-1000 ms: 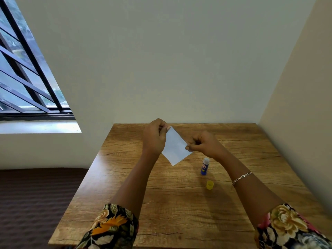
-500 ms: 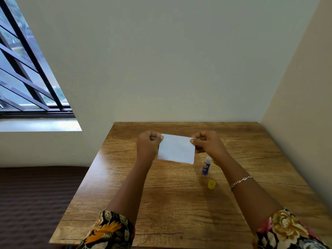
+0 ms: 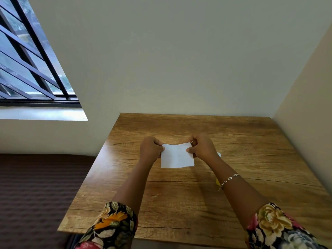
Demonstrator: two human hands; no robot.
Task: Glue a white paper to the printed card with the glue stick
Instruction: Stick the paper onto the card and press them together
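Pinched white paper (image 3: 177,158) at its top corners in left hand (image 3: 150,150) and right hand (image 3: 203,146); saw no printed card, judged joining undone.

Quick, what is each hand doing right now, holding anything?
Left hand: pinching the left edge of the white paper.
Right hand: pinching the paper's right edge.

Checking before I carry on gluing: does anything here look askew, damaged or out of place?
Nothing serious. The white paper, pinched at its top corners by the left hand and right hand, bows slightly along the middle. A sliver of yellow cap lies loose on the table behind the right wrist.
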